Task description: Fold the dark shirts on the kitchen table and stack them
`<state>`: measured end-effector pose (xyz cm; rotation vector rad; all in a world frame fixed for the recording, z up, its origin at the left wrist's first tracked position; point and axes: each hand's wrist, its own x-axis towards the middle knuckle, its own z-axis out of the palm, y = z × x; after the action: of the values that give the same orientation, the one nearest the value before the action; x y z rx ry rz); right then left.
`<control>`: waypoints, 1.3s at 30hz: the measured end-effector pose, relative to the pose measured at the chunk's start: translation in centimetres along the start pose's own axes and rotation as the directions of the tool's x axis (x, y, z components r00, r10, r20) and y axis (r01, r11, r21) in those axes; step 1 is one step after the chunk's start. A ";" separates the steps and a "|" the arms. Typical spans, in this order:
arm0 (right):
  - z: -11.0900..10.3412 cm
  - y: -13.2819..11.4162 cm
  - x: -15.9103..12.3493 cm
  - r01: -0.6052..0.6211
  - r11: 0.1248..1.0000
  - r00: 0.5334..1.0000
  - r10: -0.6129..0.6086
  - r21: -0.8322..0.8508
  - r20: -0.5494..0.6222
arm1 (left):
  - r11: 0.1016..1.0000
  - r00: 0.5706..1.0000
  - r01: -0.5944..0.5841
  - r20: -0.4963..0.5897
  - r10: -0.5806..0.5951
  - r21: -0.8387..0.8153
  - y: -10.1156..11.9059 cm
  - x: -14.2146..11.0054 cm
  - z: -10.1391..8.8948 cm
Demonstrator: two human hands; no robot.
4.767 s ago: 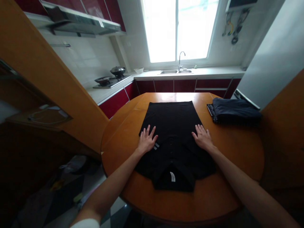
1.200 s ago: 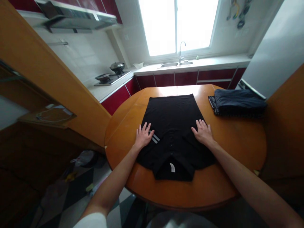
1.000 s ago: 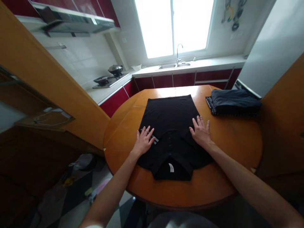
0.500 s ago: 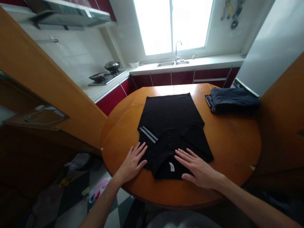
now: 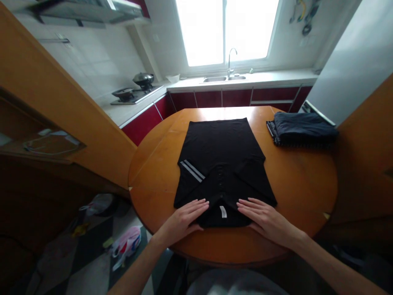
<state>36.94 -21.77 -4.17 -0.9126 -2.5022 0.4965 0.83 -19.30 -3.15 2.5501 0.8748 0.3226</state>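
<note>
A black shirt (image 5: 222, 143) lies spread on the round wooden table (image 5: 153, 164), its collar end nearest me. Its left sleeve is folded inward and shows two grey stripes (image 5: 193, 171); the other sleeve is also turned in. A white label (image 5: 223, 212) shows inside the neck. My left hand (image 5: 186, 217) rests on the shirt's near left edge, fingers stretched out, with the thumb at the edge beside the collar. On the collar's other side, my right hand (image 5: 265, 219) lies with straight fingers on the cloth, its thumb partly hidden at the edge.
Folded dark clothes (image 5: 302, 129) are stacked at the table's right. Beyond are a counter with a sink (image 5: 215, 79) and a stove (image 5: 135, 96) carrying pans. Plastic bags (image 5: 127, 243) lie on the checkered floor at left. A wooden door frame (image 5: 101, 119) stands at left.
My left hand has moved right, from the shirt's left shoulder to beside the collar. My right hand has shifted slightly right and down, its fingers closer together. The shirt stays in place.
</note>
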 end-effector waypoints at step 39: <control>1.3 -1.4 5.8 -0.427 0.868 0.865 0.311 -0.252 -0.395 | 0.942 0.959 0.174 -0.269 -0.095 0.289 3.4 6.1 0.4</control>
<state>31.58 -19.12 -3.08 -1.4950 -2.1199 0.0094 7.50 -18.03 -1.45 2.7534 1.2806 0.5104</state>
